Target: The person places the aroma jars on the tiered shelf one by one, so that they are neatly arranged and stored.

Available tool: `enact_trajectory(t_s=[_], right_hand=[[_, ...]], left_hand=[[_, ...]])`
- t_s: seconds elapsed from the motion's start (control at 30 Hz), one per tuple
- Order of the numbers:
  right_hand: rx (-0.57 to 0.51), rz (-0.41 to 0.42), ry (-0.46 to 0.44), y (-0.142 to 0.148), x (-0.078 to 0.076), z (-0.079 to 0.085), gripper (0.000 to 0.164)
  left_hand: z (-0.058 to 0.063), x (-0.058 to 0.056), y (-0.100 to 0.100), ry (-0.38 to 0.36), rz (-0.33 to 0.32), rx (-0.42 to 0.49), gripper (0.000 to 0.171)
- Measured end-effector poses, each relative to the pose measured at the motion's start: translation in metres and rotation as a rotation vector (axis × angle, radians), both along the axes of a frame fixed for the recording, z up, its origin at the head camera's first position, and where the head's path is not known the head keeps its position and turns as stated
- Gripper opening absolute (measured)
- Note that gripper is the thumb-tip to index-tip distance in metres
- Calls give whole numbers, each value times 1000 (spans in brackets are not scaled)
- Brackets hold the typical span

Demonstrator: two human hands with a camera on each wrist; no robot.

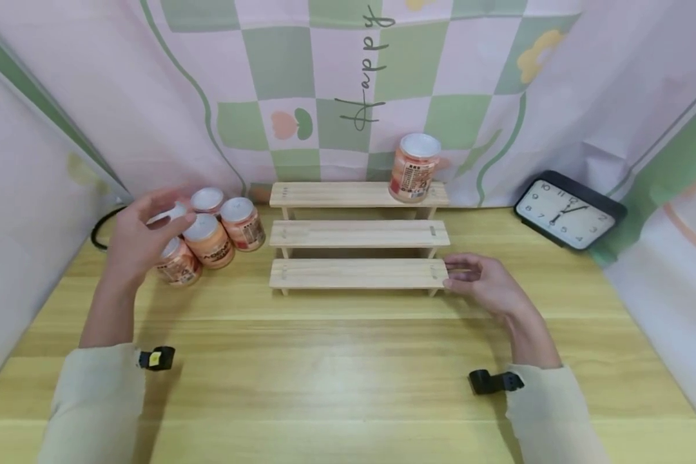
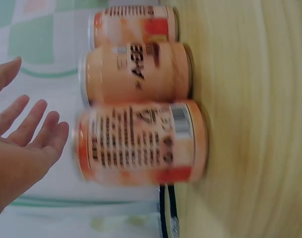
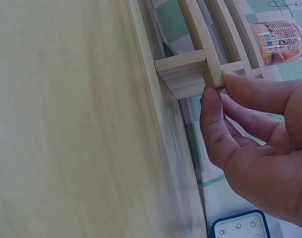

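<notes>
My left hand (image 1: 142, 235) hovers just above a cluster of peach-coloured cans (image 1: 210, 241) with pale lids. In the left wrist view, its spread, slightly bent fingers (image 2: 54, 141) stay apart from the nearest can (image 2: 141, 144). At the centre stands a three-step wooden rack (image 1: 356, 275). My right hand (image 1: 487, 283) pinches the right end of its lowest step; in the right wrist view, thumb and forefinger meet at the board's corner (image 3: 213, 74). Another can (image 1: 414, 169) stands upright toward the right end of the top step.
A black-framed clock (image 1: 570, 209) leans at the back right of the wooden table (image 1: 336, 380). Behind the rack hangs a green-and-white checked cloth (image 1: 348, 58). A black cord (image 1: 97, 229) loops behind the cans on the left.
</notes>
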State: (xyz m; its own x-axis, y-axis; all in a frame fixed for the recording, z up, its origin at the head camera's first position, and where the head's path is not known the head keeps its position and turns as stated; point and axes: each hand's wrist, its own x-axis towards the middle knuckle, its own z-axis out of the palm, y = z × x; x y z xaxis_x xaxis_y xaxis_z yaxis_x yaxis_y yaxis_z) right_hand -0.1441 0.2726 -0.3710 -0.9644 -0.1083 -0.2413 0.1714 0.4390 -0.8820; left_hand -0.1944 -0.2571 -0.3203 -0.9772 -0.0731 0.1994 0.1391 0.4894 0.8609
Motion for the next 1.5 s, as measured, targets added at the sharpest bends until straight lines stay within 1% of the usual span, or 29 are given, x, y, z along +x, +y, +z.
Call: enact_trajectory(t_s=[0.1, 0.2, 0.3, 0.47, 0.53, 0.67, 0.77, 0.87, 1.0, 1.07, 1.17, 1.3, 1.37, 1.43, 1.47, 1.5], right_hand=[[-5, -3, 2, 0, 0, 0, 58], [-5, 0, 6, 2, 1, -2, 57], [-6, 7, 10, 2, 3, -3, 58], [-5, -1, 0, 4, 4, -4, 58], [-2, -1, 3, 4, 4, -3, 58], [-5, 3, 18, 4, 3, -3, 58], [-13, 6, 23, 2, 3, -3, 58], [-17, 7, 20, 1, 2, -4, 58], [-9, 8, 19, 1, 1, -3, 57], [-5, 8, 19, 1, 0, -3, 57], [-6, 7, 16, 1, 0, -2, 57], [-9, 6, 17, 2, 1, -2, 57], [-15, 7, 15, 2, 1, -2, 57], [-19, 8, 15, 2, 2, -2, 57], [-21, 9, 14, 2, 2, -2, 57], [-23, 10, 14, 2, 2, -2, 57]], left_hand=[[-1, 4, -10, -19, 27, -15, 61], [-4, 7, -17, -32, 38, -13, 63], [-11, 9, -25, -31, 22, 6, 60], [-26, 8, -38, 18, -29, 30, 49], [-31, 7, -43, 23, -47, 27, 47], [-34, 12, -52, -48, -77, -4, 49], [-35, 19, -56, -111, -108, -38, 54], [-37, 23, -60, -158, -135, -77, 62], [-40, 23, -65, -187, -172, -108, 69], [-42, 21, -67, -179, -193, -108, 71], [-43, 19, -70, -151, -214, -100, 70], [-45, 18, -71, -154, -187, -67, 69], [-46, 19, -71, -164, -165, -36, 67], [-46, 20, -70, -168, -151, 14, 64], [-45, 21, -70, -160, -153, 41, 63], [-45, 21, -70, -147, -159, 86, 61]])
